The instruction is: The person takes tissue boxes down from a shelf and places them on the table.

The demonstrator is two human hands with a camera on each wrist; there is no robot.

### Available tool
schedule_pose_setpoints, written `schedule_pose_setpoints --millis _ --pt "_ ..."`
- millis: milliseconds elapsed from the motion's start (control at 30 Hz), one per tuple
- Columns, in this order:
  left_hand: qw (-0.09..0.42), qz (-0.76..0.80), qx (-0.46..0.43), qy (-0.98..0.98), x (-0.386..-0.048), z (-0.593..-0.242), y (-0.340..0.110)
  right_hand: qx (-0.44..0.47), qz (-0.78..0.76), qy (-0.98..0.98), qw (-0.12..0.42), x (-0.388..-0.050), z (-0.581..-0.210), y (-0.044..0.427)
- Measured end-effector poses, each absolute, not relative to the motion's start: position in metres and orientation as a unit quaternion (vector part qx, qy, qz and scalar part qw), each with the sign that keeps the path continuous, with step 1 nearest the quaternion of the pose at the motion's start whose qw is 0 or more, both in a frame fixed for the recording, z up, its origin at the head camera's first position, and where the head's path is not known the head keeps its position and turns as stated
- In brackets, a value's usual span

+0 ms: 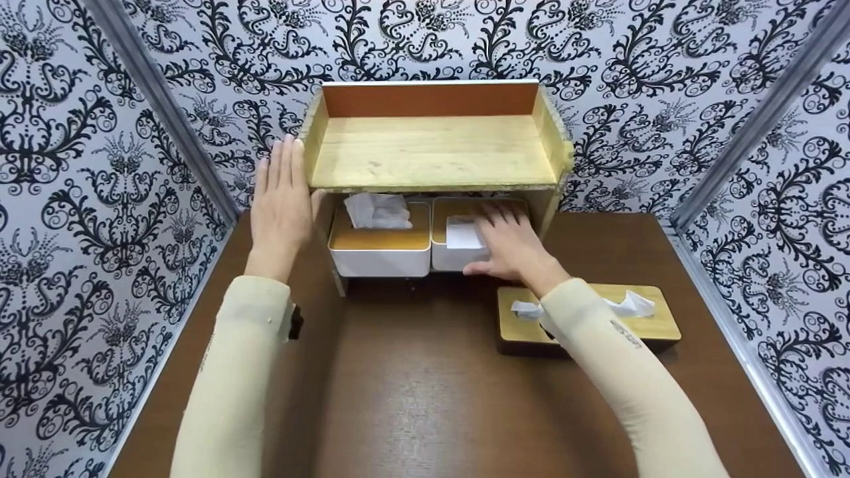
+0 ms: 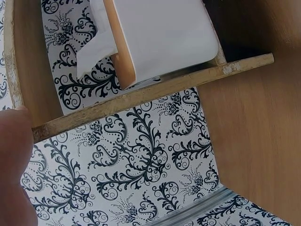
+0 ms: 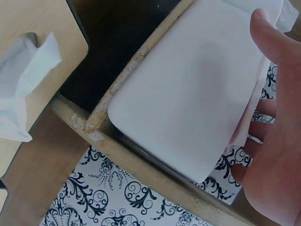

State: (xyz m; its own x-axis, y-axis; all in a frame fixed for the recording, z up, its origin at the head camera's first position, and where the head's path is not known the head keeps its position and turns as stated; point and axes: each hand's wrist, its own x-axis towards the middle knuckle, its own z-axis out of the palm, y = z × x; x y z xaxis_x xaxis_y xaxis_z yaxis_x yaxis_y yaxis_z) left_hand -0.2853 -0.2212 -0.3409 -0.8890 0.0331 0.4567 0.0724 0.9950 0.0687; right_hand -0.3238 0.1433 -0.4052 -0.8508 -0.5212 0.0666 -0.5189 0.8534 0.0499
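My left hand (image 1: 282, 202) lies with straight fingers along the left side of a wooden shelf unit (image 1: 431, 153); in the left wrist view part of that hand (image 2: 16, 165) shows at the unit's edge. Over the right white tissue box (image 1: 455, 255) in the lower compartment, my right hand (image 1: 511, 245) extends its spread fingers above the wood-toned lid, thumb near the front. Whether the fingertips touch the lid is unclear. A tissue (image 1: 463, 232) hangs from this box beside the hand. The left white tissue box (image 1: 382, 262) stands alongside, a tissue (image 1: 377, 211) sticking up from it.
A longer dark tissue box (image 1: 657, 325) with a light wooden lid lies on the brown table (image 1: 405, 392), partly under my right forearm. Patterned wall panels (image 1: 425, 40) stand behind and at both sides, joined by metal posts (image 1: 166, 109).
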Motion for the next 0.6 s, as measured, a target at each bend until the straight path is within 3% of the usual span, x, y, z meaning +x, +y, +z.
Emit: schedule_pose_setpoints --millis 600 --pt "0.23 -0.029 -0.024 -0.972 -0.286 -0.342 -0.22 0.23 0.033 -0.973 -0.011 -0.345 -0.408 0.133"
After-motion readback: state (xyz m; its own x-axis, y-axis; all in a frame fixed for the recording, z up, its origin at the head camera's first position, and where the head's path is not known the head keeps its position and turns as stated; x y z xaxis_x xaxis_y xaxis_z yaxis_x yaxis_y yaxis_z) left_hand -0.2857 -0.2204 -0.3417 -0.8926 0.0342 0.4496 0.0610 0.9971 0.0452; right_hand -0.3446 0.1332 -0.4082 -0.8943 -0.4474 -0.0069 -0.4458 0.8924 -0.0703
